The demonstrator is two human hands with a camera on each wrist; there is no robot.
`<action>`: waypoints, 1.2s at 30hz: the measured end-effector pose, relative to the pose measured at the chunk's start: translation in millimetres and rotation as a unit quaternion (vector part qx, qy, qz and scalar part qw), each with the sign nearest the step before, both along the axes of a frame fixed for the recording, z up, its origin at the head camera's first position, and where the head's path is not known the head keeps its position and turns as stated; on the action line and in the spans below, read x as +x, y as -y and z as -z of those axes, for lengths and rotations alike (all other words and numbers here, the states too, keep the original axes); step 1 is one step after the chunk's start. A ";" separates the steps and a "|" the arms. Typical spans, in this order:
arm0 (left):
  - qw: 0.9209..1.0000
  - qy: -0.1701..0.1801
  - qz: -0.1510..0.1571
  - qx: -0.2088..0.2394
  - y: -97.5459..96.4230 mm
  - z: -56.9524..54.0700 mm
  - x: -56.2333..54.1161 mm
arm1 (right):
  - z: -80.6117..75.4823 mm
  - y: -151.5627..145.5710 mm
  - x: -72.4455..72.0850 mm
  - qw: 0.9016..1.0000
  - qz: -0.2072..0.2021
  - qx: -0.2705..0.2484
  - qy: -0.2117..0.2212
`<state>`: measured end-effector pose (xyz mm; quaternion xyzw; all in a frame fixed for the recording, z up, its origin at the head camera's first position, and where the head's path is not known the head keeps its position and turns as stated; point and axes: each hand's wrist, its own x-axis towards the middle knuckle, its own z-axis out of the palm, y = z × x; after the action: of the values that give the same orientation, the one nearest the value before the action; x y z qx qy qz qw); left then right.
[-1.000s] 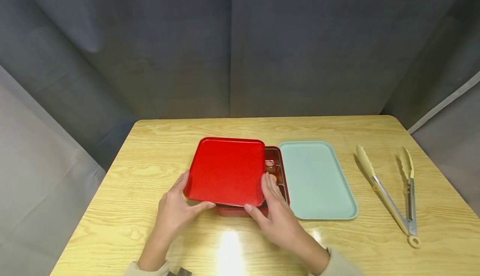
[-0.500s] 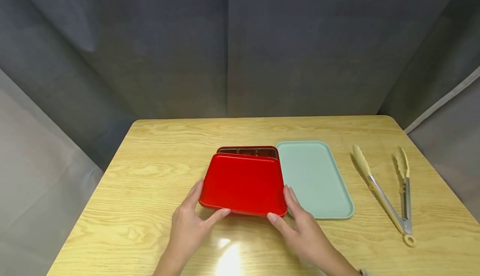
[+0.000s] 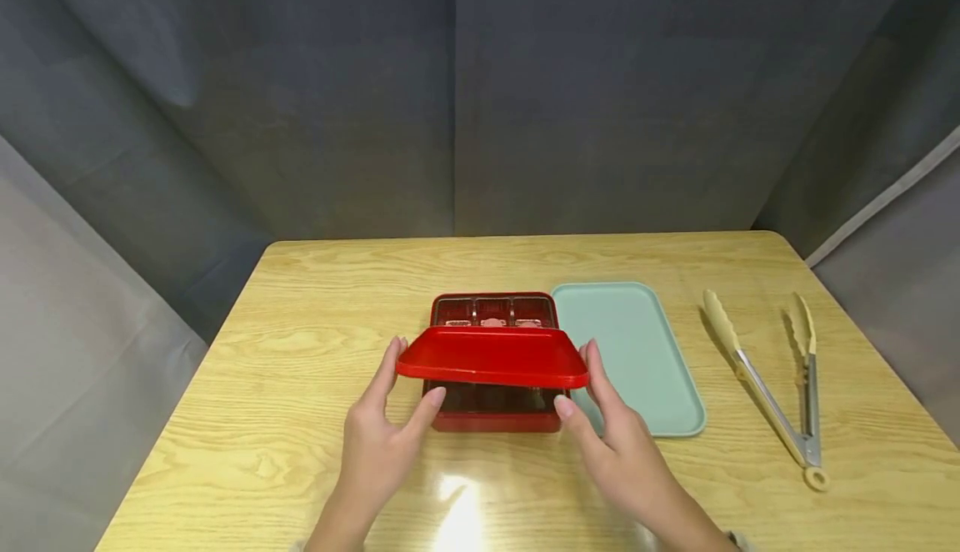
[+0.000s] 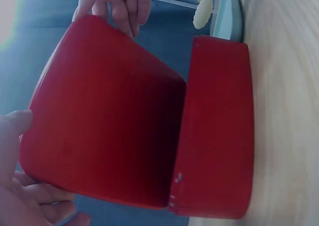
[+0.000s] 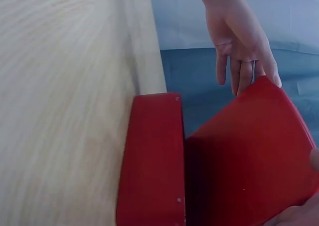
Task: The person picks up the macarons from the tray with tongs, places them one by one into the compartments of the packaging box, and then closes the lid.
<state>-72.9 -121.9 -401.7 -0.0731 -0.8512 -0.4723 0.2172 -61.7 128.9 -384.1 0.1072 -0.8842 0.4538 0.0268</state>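
Observation:
Both hands hold a red lid [image 3: 491, 356], tilted with its near edge raised above a red compartment box [image 3: 495, 424]. My left hand [image 3: 377, 445] grips the lid's left near corner between thumb and fingers. At the opposite corner my right hand [image 3: 626, 449] holds it the same way. The box's back row shows three compartments with small pinkish items [image 3: 492, 321]; the lid hides the box's middle. In the left wrist view the lid's broad face [image 4: 104, 116] slants up from the box's front wall [image 4: 217, 126]. Whether its far edge touches the box I cannot tell.
A pale green tray [image 3: 637, 352] lies right beside the box. Farther right, tongs [image 3: 812, 449] with cream tips and metal arms lie spread on the wooden table [image 3: 322, 318]. Grey curtains [image 3: 360, 102] hang behind and at the sides.
Both hands have moved the lid rightward over the box and tipped its near edge up. The box's back compartments and front opening have come into view. Tray and tongs stay put.

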 end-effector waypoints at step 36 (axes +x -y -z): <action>0.992 0.086 0.015 -0.093 -14.2 -0.6 -85.2 | -20.2 -9.0 -130.2 0.972 0.026 0.223 -0.070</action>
<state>-158.0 -107.6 -401.1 -0.0645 -0.9055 -0.3991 0.1290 -191.8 137.9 -363.8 0.1188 -0.9617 0.2352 0.0759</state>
